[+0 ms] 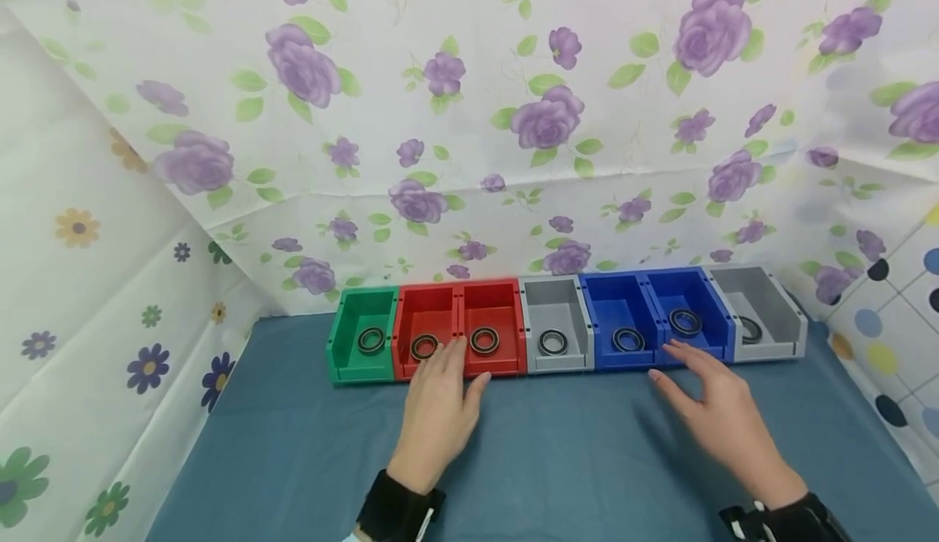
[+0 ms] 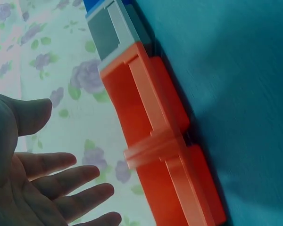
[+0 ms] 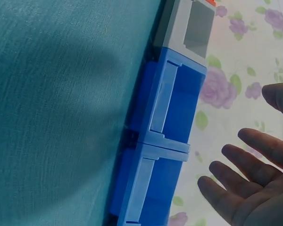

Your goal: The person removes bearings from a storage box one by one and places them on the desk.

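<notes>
My left hand (image 1: 438,407) hovers at the front of the two red bins (image 1: 428,306), its fingers straight and overlapping their front edge in the head view. Before the two blue bins (image 1: 619,293) is my right hand (image 1: 726,412), thumb apart from the extended fingers, holding nothing. Each bin has one dark-rimmed ring bearing lying inside, such as the bearing (image 1: 484,341) in a red bin and the bearing (image 1: 685,322) in a blue one. Both wrist views show spread, bare fingers: the left hand (image 2: 47,188) beside red bins, the right hand (image 3: 254,183) beside blue bins.
A green bin (image 1: 361,314) ends the row at left. One grey bin (image 1: 553,297) stands mid-row and another grey bin (image 1: 756,297) at the right end. The row stands on a blue-green cloth (image 1: 572,452), against a floral sheet (image 1: 469,118).
</notes>
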The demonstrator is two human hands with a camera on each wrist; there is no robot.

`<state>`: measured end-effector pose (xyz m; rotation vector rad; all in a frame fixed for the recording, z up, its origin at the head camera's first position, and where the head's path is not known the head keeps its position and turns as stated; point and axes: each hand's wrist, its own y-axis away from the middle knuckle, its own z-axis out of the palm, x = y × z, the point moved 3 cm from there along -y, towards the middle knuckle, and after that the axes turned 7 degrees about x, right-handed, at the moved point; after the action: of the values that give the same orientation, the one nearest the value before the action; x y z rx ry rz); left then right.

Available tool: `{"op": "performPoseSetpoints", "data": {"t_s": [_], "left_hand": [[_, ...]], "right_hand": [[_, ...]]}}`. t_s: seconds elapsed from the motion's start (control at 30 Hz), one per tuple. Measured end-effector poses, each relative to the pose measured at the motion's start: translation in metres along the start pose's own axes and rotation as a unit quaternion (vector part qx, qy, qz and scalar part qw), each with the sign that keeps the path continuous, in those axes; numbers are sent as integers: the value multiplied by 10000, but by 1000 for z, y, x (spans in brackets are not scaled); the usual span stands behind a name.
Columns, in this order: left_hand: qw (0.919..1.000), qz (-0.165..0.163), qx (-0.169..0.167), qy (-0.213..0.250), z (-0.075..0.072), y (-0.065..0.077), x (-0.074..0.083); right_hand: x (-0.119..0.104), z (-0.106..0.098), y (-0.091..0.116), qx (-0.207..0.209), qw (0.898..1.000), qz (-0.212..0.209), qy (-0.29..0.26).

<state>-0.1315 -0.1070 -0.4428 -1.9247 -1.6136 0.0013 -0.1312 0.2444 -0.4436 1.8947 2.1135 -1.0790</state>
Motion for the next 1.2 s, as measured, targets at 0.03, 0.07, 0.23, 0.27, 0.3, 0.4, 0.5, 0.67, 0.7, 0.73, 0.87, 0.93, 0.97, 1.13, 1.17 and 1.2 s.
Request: {"op": "performPoseSetpoints", "data": {"t_s": [0.03,0.07,0.23,0.27,0.3,0.4,0.5,0.67,0.7,0.73,0.87,0.93,0.97,1.13,1.17,1.2], "left_hand": [[10000,33,13,53,2,-1,2],[9999,56,27,114,4,-3,3],[9997,7,-87,217,15,-11,10],[9996,-18,-137,227,17,-13,12],[9995,-49,-194,248,19,-15,13],[9987,-163,-331,358,25,-21,18],[9976,-281,-405,487,34,-28,22],[9936,-590,-578,768,51,-39,26],[9917,-665,-643,896,54,-41,28],[9894,-742,-712,1024,58,-43,29],[9800,-967,-965,1450,69,-50,36],[9775,-1016,-1055,1518,73,-53,40],[9769,-1025,-1089,1527,75,-54,41],[9772,-1029,-1128,1475,81,-59,43],[9778,-1027,-1106,1454,83,-60,43],[9781,-1031,-1085,1444,83,-61,43]], "right_hand": [[1,1,0,-19,10000,32,-1],[1,1,0,-42,10000,69,2],[4,2,-1,-91,9997,233,-44],[5,2,-2,-103,9996,269,-56],[5,2,-3,-104,9995,304,-65],[5,2,-5,-122,9991,413,-37],[6,2,-8,-181,9985,512,-17],[8,4,-10,-316,9977,607,-23],[9,4,-10,-321,9977,601,-16],[9,4,-11,-319,9977,594,-11],[9,6,-13,-273,9984,489,32],[8,7,-14,-240,9987,440,42],[8,7,-15,-214,9989,408,53],[9,9,-18,-122,9993,341,36],[9,9,-19,-123,9993,342,37],[10,8,-20,-119,9994,336,54]]}}
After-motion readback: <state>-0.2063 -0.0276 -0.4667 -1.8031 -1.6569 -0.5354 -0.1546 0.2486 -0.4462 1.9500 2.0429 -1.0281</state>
